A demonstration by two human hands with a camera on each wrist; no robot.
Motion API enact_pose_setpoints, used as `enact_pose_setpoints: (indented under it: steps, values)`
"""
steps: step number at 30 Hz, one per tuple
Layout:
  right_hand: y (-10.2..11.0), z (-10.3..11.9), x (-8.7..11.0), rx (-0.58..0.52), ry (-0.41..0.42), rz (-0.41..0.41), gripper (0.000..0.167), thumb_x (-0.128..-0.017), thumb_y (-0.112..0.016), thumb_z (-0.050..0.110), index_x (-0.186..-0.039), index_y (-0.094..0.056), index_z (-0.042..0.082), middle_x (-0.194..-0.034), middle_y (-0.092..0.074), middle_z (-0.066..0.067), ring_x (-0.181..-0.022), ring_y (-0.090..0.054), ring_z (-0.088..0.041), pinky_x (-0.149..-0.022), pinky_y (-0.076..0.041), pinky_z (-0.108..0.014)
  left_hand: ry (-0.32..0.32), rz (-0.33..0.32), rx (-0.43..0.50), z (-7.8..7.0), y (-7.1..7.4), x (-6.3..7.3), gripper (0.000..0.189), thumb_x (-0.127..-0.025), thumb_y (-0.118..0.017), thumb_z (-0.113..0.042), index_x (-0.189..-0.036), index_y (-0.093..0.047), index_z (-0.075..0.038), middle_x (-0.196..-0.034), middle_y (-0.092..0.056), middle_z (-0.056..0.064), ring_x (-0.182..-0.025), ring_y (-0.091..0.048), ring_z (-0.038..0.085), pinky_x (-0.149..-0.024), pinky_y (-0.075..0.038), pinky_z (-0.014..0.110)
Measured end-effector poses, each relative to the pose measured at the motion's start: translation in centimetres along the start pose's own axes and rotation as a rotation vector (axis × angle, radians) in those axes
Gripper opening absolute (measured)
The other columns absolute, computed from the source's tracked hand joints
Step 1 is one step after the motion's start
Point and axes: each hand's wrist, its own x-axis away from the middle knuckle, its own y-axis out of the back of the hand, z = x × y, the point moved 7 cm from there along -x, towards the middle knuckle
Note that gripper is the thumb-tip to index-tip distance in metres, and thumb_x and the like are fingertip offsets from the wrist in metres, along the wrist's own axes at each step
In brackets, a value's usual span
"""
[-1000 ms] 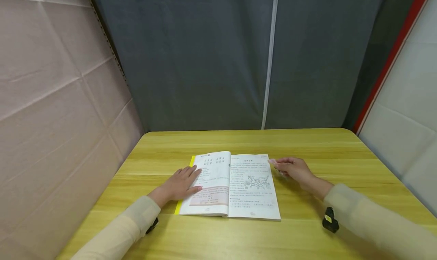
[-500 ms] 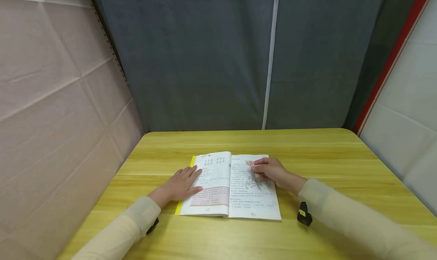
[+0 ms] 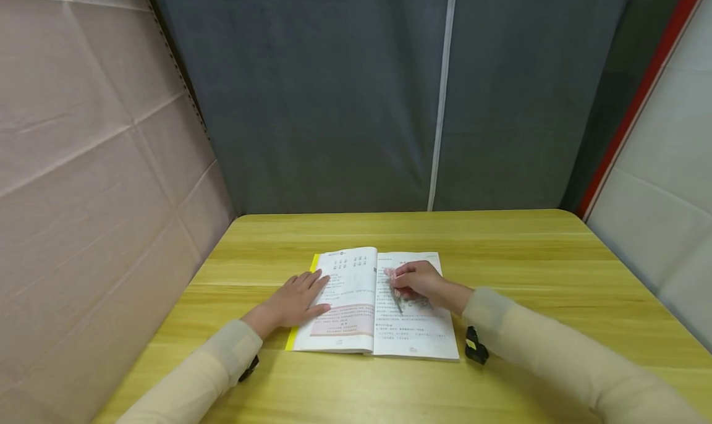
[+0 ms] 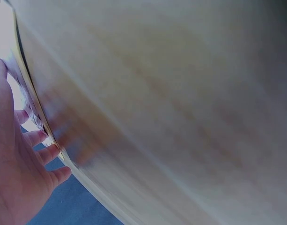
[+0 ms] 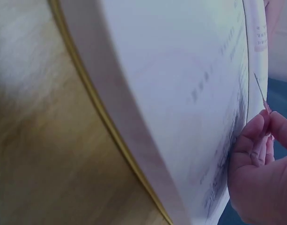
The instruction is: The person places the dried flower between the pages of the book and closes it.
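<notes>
An open book (image 3: 411, 334) with printed pages and a yellow cover edge lies on the wooden table. Flat on its left page rests my left hand (image 3: 295, 300), fingers spread; the left wrist view shows its fingertips at the book's edge. Over the right page, my right hand (image 3: 423, 282) pinches a thin pink and grey strip (image 3: 397, 300) like a bookmark between thumb and fingers. Its pink end sticks out near the fingertips and its narrow end points down toward the page, close to the fold. In the right wrist view the strip (image 5: 260, 87) appears edge-on as a thin line.
The wooden table (image 3: 345, 387) extends around the book on all sides. A grey curtain (image 3: 334, 102) hangs behind it, with pale cloth walls at left (image 3: 100, 164) and right (image 3: 662, 183). A black wrist device (image 3: 475, 347) sits under the right cuff.
My right hand has moved left from beside the book's right edge to over the right page, carrying the strip, whose narrow end now shows. The left hand has stayed in place.
</notes>
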Motion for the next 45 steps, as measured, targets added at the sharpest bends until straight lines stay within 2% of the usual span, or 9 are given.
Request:
enact_pose_setpoints:
  steps: [8, 19, 27, 33, 39, 45]
  values:
    - [-1.3, -0.1, 0.1, -0.014, -0.004, 0.003, 0.015, -0.083, -0.074, 0.003, -0.093, -0.063, 0.0, -0.076, -0.067, -0.011, -0.055, -0.06, -0.013, -0.051, -0.05, -0.024, 0.013, 0.012, 0.006, 0.1, -0.1, 0.0, 0.079, -0.097, -0.032, -0.064, -0.155, -0.023, -0.01, -0.158, -0.024, 0.014, -0.141, -0.026, 0.034, -0.111, -0.023, 0.052]
    - [-2.2, 0.3, 0.1, 0.075, 0.034, -0.038, 0.016, -0.082, -0.076, 0.004, -0.091, -0.063, 0.001, -0.071, -0.067, -0.009, -0.053, -0.06, -0.012, -0.049, -0.05, -0.024, 0.008, 0.012, 0.005, 0.1, -0.2, 0.0, 0.079, -0.098, -0.033, -0.063, -0.155, -0.023, -0.01, -0.158, -0.024, 0.014, -0.141, -0.026, 0.034, -0.111, -0.024, 0.052]
    - [-2.3, 1.0, 0.1, 0.204, 0.163, -0.06, 0.018, -0.082, -0.077, 0.006, -0.094, -0.064, 0.002, -0.072, -0.065, -0.006, -0.056, -0.059, -0.013, -0.05, -0.049, -0.025, 0.002, 0.008, 0.003, 0.1, 0.0, 0.0, 0.078, -0.098, -0.032, -0.062, -0.155, -0.024, -0.009, -0.157, -0.025, 0.015, -0.14, -0.027, 0.035, -0.11, -0.025, 0.053]
    - [-1.7, 1.8, 0.6, 0.289, 0.25, -0.085, 0.022, -0.079, -0.079, 0.006, -0.095, -0.065, 0.001, -0.078, -0.062, -0.004, -0.063, -0.058, -0.015, -0.055, -0.051, -0.028, 0.007, 0.016, 0.004, 0.1, 0.1, 0.0, 0.078, -0.098, -0.032, -0.062, -0.155, -0.023, -0.009, -0.158, -0.024, 0.014, -0.141, -0.026, 0.035, -0.11, -0.025, 0.053]
    - [-0.6, 2.5, 1.1, 0.401, 0.348, -0.099, 0.022, -0.078, -0.081, 0.01, -0.094, -0.067, 0.004, -0.08, -0.062, 0.0, -0.073, -0.058, -0.014, -0.069, -0.049, -0.03, 0.013, 0.018, 0.002, 0.2, -0.2, 0.0, 0.08, -0.097, -0.03, -0.064, -0.156, -0.021, -0.01, -0.158, -0.022, 0.013, -0.141, -0.026, 0.033, -0.111, -0.024, 0.052]
    - [1.2, 3.0, 1.8, 0.42, 0.408, -0.073, 0.025, -0.083, -0.079, 0.014, -0.101, -0.067, 0.001, -0.087, -0.063, -0.001, -0.079, -0.058, -0.016, -0.073, -0.049, -0.032, 0.017, 0.012, 0.023, 0.0, 0.1, 0.2, 0.078, -0.098, -0.033, -0.062, -0.155, -0.023, -0.01, -0.158, -0.023, 0.014, -0.141, -0.026, 0.034, -0.111, -0.023, 0.053]
